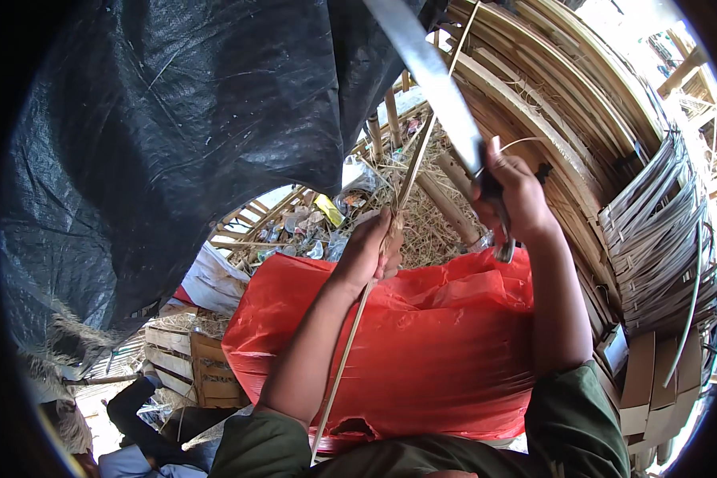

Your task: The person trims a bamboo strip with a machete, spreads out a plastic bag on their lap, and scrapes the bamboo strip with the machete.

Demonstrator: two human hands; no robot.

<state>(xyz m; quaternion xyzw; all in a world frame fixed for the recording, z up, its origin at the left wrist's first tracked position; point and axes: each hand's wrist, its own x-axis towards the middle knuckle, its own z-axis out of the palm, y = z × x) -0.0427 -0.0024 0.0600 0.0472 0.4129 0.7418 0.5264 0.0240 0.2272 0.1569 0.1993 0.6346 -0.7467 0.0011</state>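
Observation:
My left hand [369, 251] is closed around a long, thin bamboo strip [343, 360]. The strip slants from my lap up past the hand toward the top of the view, and loose fibres show near the grip. Higher and to the right, my right hand [516, 190] is wrapped round the dark handle of a machete [436, 84]. Its broad, shiny blade points up and left and crosses in front of the strip's upper part; whether the two touch I cannot tell. A red plastic sheet [382, 342] covers my lap below both hands.
A black tarp [191, 103] hangs at the left. Stacked bamboo slats [566, 88] and a bundle of thin strips [657, 231] stand at the right. Straw and litter [315, 227] cover the ground ahead. Another person's dark sleeve [131, 406] shows at lower left, near a wooden crate [215, 370].

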